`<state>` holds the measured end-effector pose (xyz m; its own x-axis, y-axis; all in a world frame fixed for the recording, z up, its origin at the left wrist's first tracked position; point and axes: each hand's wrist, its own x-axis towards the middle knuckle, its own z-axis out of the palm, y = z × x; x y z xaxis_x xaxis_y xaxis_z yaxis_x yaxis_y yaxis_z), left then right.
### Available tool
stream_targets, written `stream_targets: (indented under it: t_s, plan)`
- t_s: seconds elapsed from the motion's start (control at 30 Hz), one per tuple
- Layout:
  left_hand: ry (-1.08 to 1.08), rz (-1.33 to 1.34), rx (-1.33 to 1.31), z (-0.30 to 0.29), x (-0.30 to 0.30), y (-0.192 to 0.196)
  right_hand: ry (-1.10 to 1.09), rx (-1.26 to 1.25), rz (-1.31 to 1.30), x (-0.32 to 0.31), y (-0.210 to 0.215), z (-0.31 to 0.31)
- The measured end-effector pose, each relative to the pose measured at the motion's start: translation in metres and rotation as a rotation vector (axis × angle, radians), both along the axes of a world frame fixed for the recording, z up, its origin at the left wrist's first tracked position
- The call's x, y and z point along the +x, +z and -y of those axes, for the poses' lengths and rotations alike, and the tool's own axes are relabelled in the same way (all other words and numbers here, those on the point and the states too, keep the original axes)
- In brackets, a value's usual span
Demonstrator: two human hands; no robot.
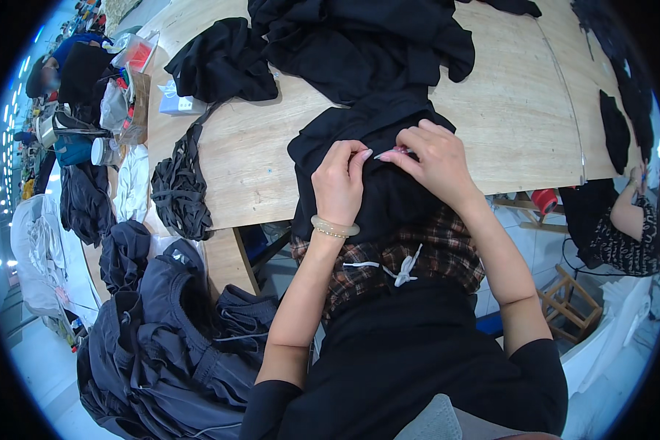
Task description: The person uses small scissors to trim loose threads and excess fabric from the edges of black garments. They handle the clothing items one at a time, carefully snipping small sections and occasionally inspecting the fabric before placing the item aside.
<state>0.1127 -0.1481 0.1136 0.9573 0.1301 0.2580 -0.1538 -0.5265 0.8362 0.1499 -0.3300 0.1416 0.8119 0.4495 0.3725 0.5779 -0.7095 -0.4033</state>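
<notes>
A black garment lies bunched over the near edge of the wooden table and hangs down onto my lap. Above it my left hand, with a bracelet at the wrist, has thumb and forefinger pressed together; what is between them is too small to make out. Close to its right, my right hand is closed around a small pointed tool. Only the tool's silvery tip shows plainly, directed at the left fingertips; the fingers hide the rest, so its kind cannot be told.
More black garments are heaped farther back on the wooden table. On the left are a tissue box, a bundle of black straps and a pile of dark clothes. A wooden stool and another person's arm are at right.
</notes>
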Motion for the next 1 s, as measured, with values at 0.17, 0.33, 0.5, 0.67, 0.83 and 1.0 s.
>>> stream_targets:
  t_s: [0.17,0.33,0.5,0.67,0.83,1.0]
  plan:
    - [-0.003,0.016,0.009,0.000,0.001,0.003,0.002,-0.029,0.008,0.003,-0.001,0.004]
    - [-0.011,0.059,0.027,0.001,0.002,0.004,0.043,-0.065,0.037,0.004,0.001,-0.005]
    - [-0.011,0.024,0.004,0.002,0.002,0.004,0.073,-0.078,0.057,0.007,-0.001,-0.012]
    - [0.086,0.125,-0.157,-0.002,-0.021,0.012,-0.093,0.063,-0.049,0.008,0.003,-0.001]
    - [-0.111,-0.562,-1.074,0.016,-0.073,0.011,-0.224,0.330,-0.295,0.010,-0.001,0.021]
    - [0.077,-0.880,-1.573,0.028,-0.058,-0.011,-0.232,0.594,-0.507,0.002,-0.004,0.022]
